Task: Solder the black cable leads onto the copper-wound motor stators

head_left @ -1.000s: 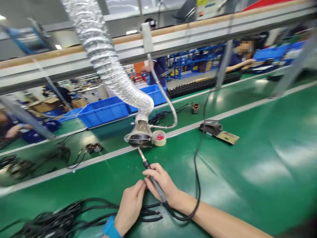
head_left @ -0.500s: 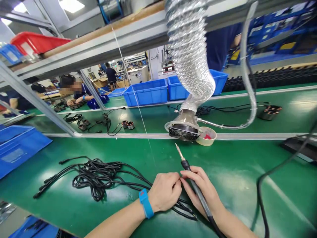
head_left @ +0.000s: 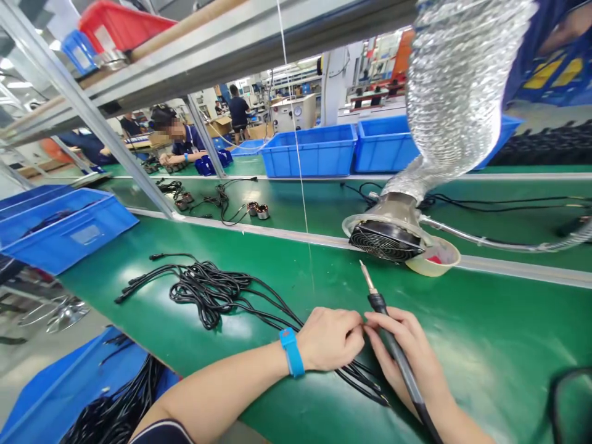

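On an assembly line, a green workbench (head_left: 490, 357) runs below a steel rack, and blue crates (head_left: 309, 151) stand along a second bench beyond it. A co-worker (head_left: 182, 145) sits farther off to the left. A fume extractor (head_left: 386, 240) on a silver duct (head_left: 456, 80) is just beside a tape roll (head_left: 437, 262). The right hand (head_left: 402, 351) grips a soldering iron (head_left: 393, 345) like a pen, its tip pointing toward the extractor but apart from it. Just beside it, the left hand (head_left: 330, 339), with a blue wristband (head_left: 291, 351), is closed on black cables (head_left: 208, 293), which lie coiled on the bench to the left.
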Tool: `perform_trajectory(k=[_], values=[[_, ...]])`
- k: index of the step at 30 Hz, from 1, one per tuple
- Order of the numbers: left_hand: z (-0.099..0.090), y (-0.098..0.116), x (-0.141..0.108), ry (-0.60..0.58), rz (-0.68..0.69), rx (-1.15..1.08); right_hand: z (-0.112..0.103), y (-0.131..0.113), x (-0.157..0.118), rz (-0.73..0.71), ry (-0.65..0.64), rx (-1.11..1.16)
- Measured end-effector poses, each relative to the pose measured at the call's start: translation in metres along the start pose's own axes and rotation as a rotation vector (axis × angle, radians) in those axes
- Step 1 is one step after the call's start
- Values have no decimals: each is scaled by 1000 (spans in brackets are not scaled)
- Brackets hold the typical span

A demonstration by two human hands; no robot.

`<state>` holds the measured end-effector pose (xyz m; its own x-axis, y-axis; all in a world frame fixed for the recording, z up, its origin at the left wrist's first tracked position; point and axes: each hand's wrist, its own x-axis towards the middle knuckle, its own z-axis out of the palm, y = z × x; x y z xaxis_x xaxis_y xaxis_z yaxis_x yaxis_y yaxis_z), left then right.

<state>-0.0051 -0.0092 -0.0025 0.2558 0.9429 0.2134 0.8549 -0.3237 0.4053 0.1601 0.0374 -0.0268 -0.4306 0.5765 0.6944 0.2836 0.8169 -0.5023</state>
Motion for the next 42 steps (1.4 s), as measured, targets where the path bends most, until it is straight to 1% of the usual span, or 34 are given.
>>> perform_trajectory(k=[5, 11, 13, 22, 27, 32, 35, 37, 42], values=[[-1, -2, 0, -26, -11, 25, 2, 3, -1, 23, -1, -32], [-3, -3, 1, -38, -13, 50, 6, 5, 3, -6, 34, -72], [-3, -3, 2, -37, -8, 51, 5, 5, 3, -2, 27, -83], [-5, -1, 1, -65, -11, 61, 5, 5, 0, 29, 3, -70], [-6, -1, 1, -80, -2, 81, 6, 6, -2, 47, 30, -81], [-6, -1, 1, -93, 19, 96, 2, 0, 0, 65, 7, -77], [-6, 0, 0, -116, 15, 109, 1, -3, 2, 73, 16, -59], [-7, 0, 0, -133, 11, 112, 2, -3, 2, 65, 31, -60], [-8, -1, 1, -140, 16, 113, 7, 5, 1, -7, 66, -108]])
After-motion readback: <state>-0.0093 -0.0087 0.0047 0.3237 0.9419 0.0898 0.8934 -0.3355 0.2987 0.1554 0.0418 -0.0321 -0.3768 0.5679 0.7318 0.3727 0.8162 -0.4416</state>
